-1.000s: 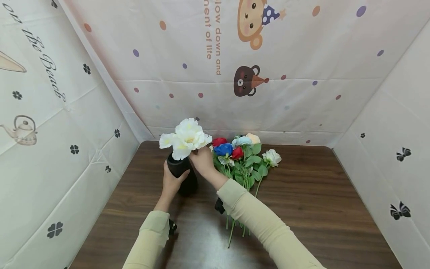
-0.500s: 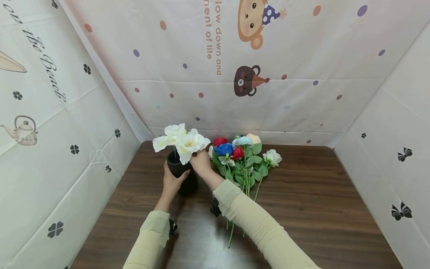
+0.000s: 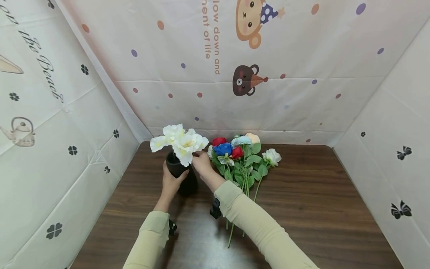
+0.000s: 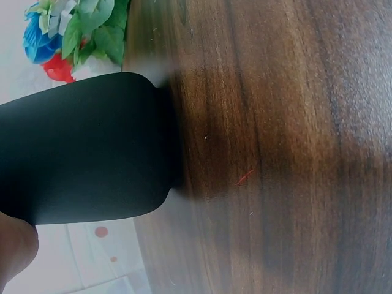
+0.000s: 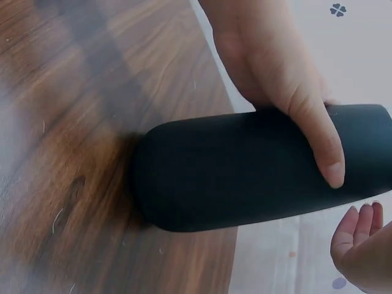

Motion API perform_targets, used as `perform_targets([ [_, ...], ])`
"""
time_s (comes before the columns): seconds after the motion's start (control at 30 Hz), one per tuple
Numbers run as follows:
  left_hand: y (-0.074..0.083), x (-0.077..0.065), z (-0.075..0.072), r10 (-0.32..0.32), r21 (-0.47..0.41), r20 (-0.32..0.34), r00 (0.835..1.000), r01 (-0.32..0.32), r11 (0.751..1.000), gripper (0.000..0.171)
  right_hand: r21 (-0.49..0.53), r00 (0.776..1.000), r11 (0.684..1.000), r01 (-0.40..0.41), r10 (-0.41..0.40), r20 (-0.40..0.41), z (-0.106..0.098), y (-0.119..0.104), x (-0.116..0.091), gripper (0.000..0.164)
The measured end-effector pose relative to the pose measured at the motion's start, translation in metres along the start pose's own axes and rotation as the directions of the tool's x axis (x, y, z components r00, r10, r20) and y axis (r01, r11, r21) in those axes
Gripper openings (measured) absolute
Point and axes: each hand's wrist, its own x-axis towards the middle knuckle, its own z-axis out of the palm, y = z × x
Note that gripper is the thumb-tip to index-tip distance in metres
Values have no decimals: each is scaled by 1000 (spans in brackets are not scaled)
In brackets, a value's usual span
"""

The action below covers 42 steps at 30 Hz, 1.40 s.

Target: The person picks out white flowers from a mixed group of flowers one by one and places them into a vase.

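My left hand (image 3: 173,180) grips the upper part of a black vase (image 3: 189,184), thumb across its front; the right wrist view shows that thumb (image 5: 324,147) on the dark side. Large white artificial flowers (image 3: 183,144) with pale yellow centres stand over the vase mouth, a stem going down into it. Beside the blooms, to their right, is my right hand (image 3: 205,168), its fingertips at the petals' lower edge. In the right wrist view the right hand's fingers (image 5: 362,223) are loosely bent beside the vase, with nothing visible between them. The left wrist view shows the vase's base close over the table.
Several artificial flowers lie right of the vase: red rose (image 3: 237,152), blue rose (image 3: 223,149), light blue bloom (image 3: 242,141), peach bloom (image 3: 253,138) and white rose (image 3: 271,157), with green stems towards me. The wooden table (image 3: 302,209) meets printed cloth walls (image 3: 302,108).
The white blooms have moved left and slightly down over the vase, spreading apart. My right hand has shifted slightly down beside them. My left hand stays on the vase.
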Motion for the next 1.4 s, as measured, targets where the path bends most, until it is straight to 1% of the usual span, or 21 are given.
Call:
perform_targets([
  [0.1,-2,1,0,6,-14,6,1000,-6,1000,99,37,1000,999,3,-3,5,-6,1,0,37],
  [0.13,-2,1,0,7,-16,6,1000,-6,1000,99,32,1000,999,6,-6,3,-9,1,1,38],
  [0.2,-2,0,-1,8,-16,6,1000,-8,1000,100,8,1000,1000,16,-16,-1,-15,1,2,38],
  [0.3,-2,0,-1,17,-7,7,1000,-17,1000,100,-43,1000,999,22,-22,-13,-25,2,2,31],
  [0.37,-2,0,0,31,-11,5,999,-31,999,99,-64,998,996,59,-60,-17,-35,4,3,28],
  [0.47,0,-1,2,41,-23,7,999,-41,999,99,-113,993,986,119,-121,-12,-59,8,3,24],
  [0.53,0,-1,3,50,-26,13,999,-50,998,98,-162,987,974,160,-163,-5,-82,11,4,25],
  [0.6,1,-1,3,44,-30,20,999,-43,999,99,-217,988,964,152,-157,-9,-107,14,6,26],
  [0.67,1,-2,2,41,-38,19,999,-40,998,99,-249,989,960,131,-143,-31,-132,18,8,27],
  [0.77,1,-1,0,35,-43,1,999,-34,998,98,-271,995,960,66,-85,-60,-168,25,13,31],
  [0.87,0,-1,-1,32,-33,1,999,-32,999,98,-319,991,947,22,-63,-121,-201,36,14,34],
  [0.9,-1,-1,-1,34,-27,2,999,-34,999,99,-340,987,940,7,-62,-151,-211,40,14,34],
  [0.97,-1,-1,0,33,-23,7,999,-32,999,99,-359,971,933,-23,-64,-228,-230,50,13,33],
  [1.03,0,-2,1,31,-31,9,999,-31,999,99,-332,952,941,-68,-38,-303,-246,60,11,30],
  [1.1,1,-2,1,31,-40,4,1000,-31,999,99,-304,937,946,-114,1,-348,-259,69,10,29],
  [1.17,1,-2,0,28,-47,4,1000,-28,999,99,-269,930,947,-176,71,-359,-268,77,7,29],
  [1.2,1,-1,0,30,-45,2,1000,-30,999,99,-253,931,945,-207,111,-348,-271,81,6,31],
  [1.27,0,-1,0,33,-39,-1,999,-33,999,99,-245,929,928,-281,199,-312,-276,87,4,37],
  [1.33,-1,0,0,36,-31,-4,999,-36,999,100,-227,918,909,-350,285,-275,-279,94,4,43],
  [1.4,-1,-1,0,36,-27,-5,999,-36,999,100,-219,909,893,-394,342,-238,-281,99,5,47],
])
